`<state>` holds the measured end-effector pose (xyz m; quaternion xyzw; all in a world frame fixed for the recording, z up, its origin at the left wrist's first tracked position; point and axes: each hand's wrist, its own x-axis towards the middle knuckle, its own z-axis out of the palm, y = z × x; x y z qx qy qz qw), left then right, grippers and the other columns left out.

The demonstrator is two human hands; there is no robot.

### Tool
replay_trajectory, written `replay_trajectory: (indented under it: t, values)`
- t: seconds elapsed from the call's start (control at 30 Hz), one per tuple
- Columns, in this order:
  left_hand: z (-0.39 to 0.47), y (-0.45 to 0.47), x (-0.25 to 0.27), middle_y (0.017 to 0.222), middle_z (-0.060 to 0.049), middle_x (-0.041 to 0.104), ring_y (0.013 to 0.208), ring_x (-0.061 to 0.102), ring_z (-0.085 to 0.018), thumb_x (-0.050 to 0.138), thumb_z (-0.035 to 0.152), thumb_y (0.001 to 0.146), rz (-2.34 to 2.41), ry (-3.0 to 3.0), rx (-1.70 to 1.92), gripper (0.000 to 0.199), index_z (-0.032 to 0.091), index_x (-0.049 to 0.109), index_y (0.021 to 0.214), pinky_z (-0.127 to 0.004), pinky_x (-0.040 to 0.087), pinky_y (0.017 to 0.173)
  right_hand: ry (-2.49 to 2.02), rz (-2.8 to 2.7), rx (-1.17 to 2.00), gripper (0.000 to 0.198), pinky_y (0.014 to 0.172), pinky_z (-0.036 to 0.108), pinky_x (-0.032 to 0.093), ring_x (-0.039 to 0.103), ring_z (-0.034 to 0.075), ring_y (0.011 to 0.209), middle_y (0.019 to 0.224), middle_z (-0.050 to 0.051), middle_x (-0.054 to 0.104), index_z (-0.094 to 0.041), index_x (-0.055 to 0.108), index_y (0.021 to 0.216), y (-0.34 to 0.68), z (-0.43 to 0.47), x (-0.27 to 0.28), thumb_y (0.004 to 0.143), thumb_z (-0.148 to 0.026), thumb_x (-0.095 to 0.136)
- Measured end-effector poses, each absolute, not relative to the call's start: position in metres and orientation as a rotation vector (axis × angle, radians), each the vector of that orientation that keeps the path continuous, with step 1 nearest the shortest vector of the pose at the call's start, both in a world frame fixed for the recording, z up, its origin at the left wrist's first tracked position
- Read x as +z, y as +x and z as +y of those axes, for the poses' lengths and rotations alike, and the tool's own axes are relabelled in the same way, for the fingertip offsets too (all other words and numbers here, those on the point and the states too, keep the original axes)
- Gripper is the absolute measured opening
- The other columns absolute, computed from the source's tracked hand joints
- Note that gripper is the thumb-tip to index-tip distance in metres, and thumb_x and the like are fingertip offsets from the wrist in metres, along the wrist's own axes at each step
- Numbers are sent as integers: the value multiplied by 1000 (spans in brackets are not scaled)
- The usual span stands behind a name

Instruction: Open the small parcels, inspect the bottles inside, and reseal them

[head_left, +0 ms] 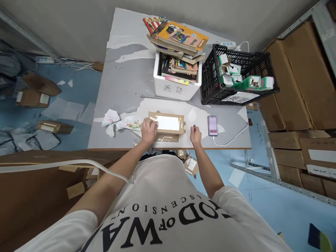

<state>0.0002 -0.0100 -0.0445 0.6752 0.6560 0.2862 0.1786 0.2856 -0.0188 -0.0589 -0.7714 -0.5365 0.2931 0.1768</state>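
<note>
A small cardboard box (168, 136) with a white label lies near the front edge of the table, one flap folded out toward me. My left hand (148, 131) grips its left end, fingers bent over the top. To the right of the box, apart from it, my right hand (195, 135) is closed in a pinch. A small dark tip (194, 126) pokes out above its fingers; the rest is hidden in the hand, so I cannot tell its kind. Further right a phone (212, 125) lies with its screen lit and a white cable plugged in.
Crumpled paper scraps (111, 120) lie left of the box. Behind it stand a white bin (175, 87) heaped with books and a black crate (210, 84) of small green-and-white boxes. Large cartons (301, 77) fill the shelf at right. Parcels (55, 126) litter the blue floor at left.
</note>
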Motion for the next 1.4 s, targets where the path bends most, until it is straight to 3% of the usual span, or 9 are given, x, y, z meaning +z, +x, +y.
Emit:
replay_trajectory:
  t: [0.07, 0.17, 0.27, 0.37, 0.47, 0.7, 1.03, 1.23, 1.4]
  values:
    - [-9, 1, -47, 105, -12, 65, 105, 56, -27, 43, 18, 90, 1615, 2147, 704, 24, 21, 66, 98, -46, 39, 93, -2432, -1518, 680, 37, 92, 43, 44, 53, 27, 113, 119, 17, 57, -18, 53, 112, 305, -32, -66, 87, -44, 49]
    - [-12, -1, -49, 113, -14, 66, 109, 56, -27, 38, 18, 92, 1432, 2325, 594, 32, 19, 66, 108, -46, 41, 94, -2648, -1554, 765, 49, 94, 47, 43, 50, 29, 116, 125, 18, 52, -18, 50, 118, 326, -45, -75, 75, -33, 66]
    - [-23, -6, -53, 126, -15, 61, 122, 50, -28, 38, 22, 94, 1396, 2368, 575, 36, 16, 61, 122, -49, 37, 104, -2605, -1617, 889, 52, 94, 46, 43, 55, 28, 111, 121, 18, 53, -17, 44, 128, 335, -48, -71, 79, -26, 58]
    - [-33, -10, -60, 133, -14, 58, 130, 45, -26, 36, 18, 94, 1387, 2357, 573, 41, 16, 56, 129, -50, 33, 109, -2373, -1723, 782, 56, 97, 45, 42, 51, 28, 119, 129, 20, 50, -12, 31, 142, 330, -36, -46, 88, -23, 39]
    - [-35, -11, -65, 135, -14, 56, 133, 43, -26, 37, 17, 93, 1377, 2345, 583, 42, 16, 54, 132, -51, 32, 111, -1984, -2008, 687, 59, 99, 44, 42, 47, 27, 124, 137, 17, 45, -16, 19, 150, 305, -12, -4, 93, -23, 30]
    - [-34, -12, -63, 136, -16, 55, 133, 43, -27, 40, 18, 92, 1331, 2324, 653, 44, 17, 51, 135, -53, 32, 111, -1317, -2917, 901, 52, 83, 33, 46, 60, 24, 101, 118, 8, 59, -35, 29, 149, 213, 49, 47, 98, -28, 35]
    - [-35, -10, -62, 136, -16, 55, 132, 44, -28, 38, 16, 91, 1340, 2353, 648, 46, 15, 50, 135, -53, 33, 111, -1201, -2943, 968, 54, 83, 29, 44, 62, 20, 97, 114, 3, 63, -38, 41, 143, 204, 68, 45, 93, -20, 44]
    - [-36, -11, -62, 134, -17, 56, 132, 44, -28, 39, 17, 91, 1313, 2332, 692, 46, 15, 51, 135, -53, 33, 111, -1178, -3101, 826, 69, 78, 29, 44, 63, 21, 94, 119, 6, 60, -38, 28, 149, 205, 65, 42, 89, -7, 38]
    - [-37, -12, -63, 138, -16, 53, 134, 42, -28, 40, 16, 89, 1309, 2338, 655, 49, 15, 48, 138, -54, 32, 112, -1247, -3181, 741, 71, 76, 30, 44, 64, 21, 89, 114, 7, 60, -40, 28, 148, 201, 64, 44, 87, -4, 36]
